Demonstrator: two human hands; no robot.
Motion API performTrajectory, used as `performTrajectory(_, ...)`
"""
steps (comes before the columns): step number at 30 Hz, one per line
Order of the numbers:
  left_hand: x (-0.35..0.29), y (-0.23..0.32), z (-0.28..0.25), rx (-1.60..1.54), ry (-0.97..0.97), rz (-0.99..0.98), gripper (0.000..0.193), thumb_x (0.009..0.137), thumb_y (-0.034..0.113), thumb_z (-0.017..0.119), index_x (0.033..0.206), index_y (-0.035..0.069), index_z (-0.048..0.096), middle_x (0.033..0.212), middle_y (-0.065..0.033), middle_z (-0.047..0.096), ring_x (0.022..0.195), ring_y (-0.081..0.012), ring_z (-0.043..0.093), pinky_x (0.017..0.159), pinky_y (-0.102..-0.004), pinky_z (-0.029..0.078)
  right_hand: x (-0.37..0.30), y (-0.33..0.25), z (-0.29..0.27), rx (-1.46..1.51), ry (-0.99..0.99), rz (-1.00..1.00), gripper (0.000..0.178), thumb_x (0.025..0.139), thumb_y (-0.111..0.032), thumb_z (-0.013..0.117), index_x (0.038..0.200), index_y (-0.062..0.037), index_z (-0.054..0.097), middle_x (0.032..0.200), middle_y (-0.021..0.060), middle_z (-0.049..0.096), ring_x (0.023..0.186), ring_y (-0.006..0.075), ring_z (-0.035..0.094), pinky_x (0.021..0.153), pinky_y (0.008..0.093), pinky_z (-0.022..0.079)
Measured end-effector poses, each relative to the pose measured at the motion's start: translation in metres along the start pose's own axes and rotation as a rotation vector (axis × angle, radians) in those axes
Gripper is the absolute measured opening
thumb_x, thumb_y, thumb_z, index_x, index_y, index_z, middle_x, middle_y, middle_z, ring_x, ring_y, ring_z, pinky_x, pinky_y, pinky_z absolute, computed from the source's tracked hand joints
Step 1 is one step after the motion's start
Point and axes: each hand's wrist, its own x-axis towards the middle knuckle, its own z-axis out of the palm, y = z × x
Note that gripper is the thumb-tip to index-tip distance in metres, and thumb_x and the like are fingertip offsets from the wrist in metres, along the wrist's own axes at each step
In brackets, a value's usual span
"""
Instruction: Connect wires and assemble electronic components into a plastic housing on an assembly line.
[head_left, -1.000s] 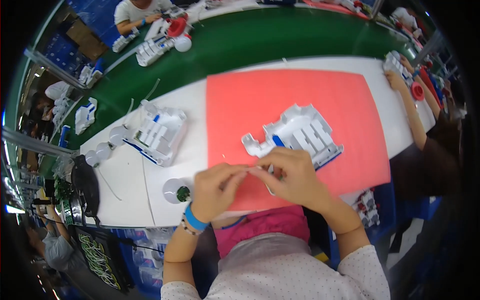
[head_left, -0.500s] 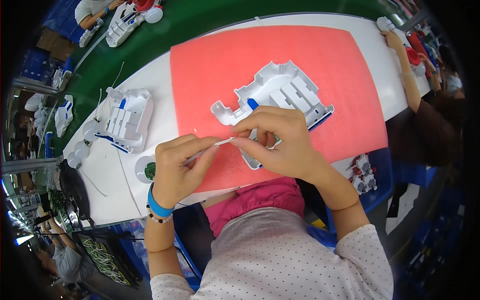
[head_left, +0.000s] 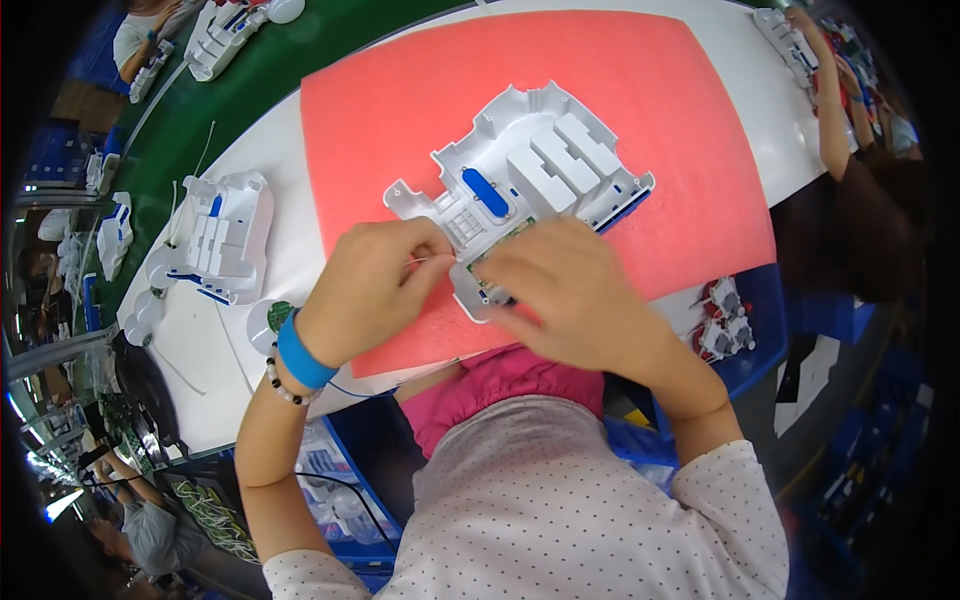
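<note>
Left hand: thumb and forefinger pinched together on a thin pale wire, close by the near left edge of the shell. Blue band and beads at that wrist. Right hand: over the shell's near edge, fingers curled and blurred; cannot tell whether they grip anything. Board, green, partly showing between the hands; it seems to sit in the shell, though the fingers hide much of it.

Shell: white, hollow side up, on the red mat, just beyond both hands. Blue oval piece inside, left of the raised white blocks.

Left of mat, on the white table: second shell, also hollow side up; nearer, a white dome with a green disc. Right, below table level: blue bin with red-and-white parts. Far right: a co-worker's arm.
</note>
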Motion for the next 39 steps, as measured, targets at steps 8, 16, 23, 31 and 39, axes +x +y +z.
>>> performTrajectory(8, 0.014, -0.012, 0.018, 0.231, -0.124, 0.101, 0.009, 0.074, 0.010, 0.055, 0.074, 0.001, 0.057, 0.075, -0.0149, 0.054, 0.068, -0.0337, 0.054, 0.057, -0.0411, 0.043, -0.048, -0.001, 0.030, 0.103, 0.035, 0.061, 0.028, 0.064, -0.002, 0.062, 0.092, 0.0018, 0.058, 0.090, 0.0112, 0.059, 0.081, 0.0260, 0.056, 0.069, 0.0351, 0.046)
performTrajectory(16, 0.020, 0.000, 0.003, 0.174, -0.232, -0.091, 0.009, 0.074, 0.010, 0.056, 0.070, 0.002, 0.056, 0.065, -0.0150, 0.057, 0.063, -0.0320, 0.057, 0.055, -0.0392, 0.044, -0.048, 0.001, 0.045, 0.144, 0.157, 0.034, 0.033, 0.061, 0.000, 0.057, 0.093, 0.0044, 0.058, 0.091, 0.0130, 0.059, 0.081, 0.0253, 0.055, 0.068, 0.0351, 0.046)
performTrajectory(23, 0.030, -0.006, -0.008, 0.094, -0.358, -0.230, 0.012, 0.072, 0.010, 0.055, 0.068, -0.001, 0.056, 0.064, -0.0163, 0.057, 0.060, -0.0307, 0.057, 0.056, -0.0364, 0.045, -0.045, -0.011, 0.058, 0.072, 0.214, 0.028, 0.034, 0.066, -0.008, 0.056, 0.098, 0.0036, 0.056, 0.091, 0.0117, 0.055, 0.079, 0.0223, 0.051, 0.066, 0.0322, 0.043)
performTrajectory(31, 0.027, -0.013, -0.006, 0.298, -0.369, -0.336, 0.013, 0.070, 0.013, 0.059, 0.069, 0.000, 0.056, 0.071, -0.0139, 0.056, 0.065, -0.0243, 0.055, 0.059, -0.0319, 0.044, -0.031, -0.020, 0.061, 0.090, 0.116, 0.085, 0.040, 0.067, -0.008, 0.055, 0.105, 0.0058, 0.052, 0.097, 0.0159, 0.052, 0.085, 0.0242, 0.049, 0.071, 0.0337, 0.041)
performTrajectory(39, 0.027, -0.031, -0.006, 0.053, -0.261, -0.508, 0.023, 0.068, 0.020, 0.061, 0.066, -0.002, 0.058, 0.069, -0.0180, 0.058, 0.066, -0.0270, 0.057, 0.062, -0.0338, 0.046, -0.027, -0.021, 0.070, 0.143, 0.090, 0.121, 0.040, 0.068, -0.006, 0.053, 0.106, 0.0064, 0.052, 0.103, 0.0164, 0.054, 0.089, 0.0261, 0.051, 0.075, 0.0369, 0.041)
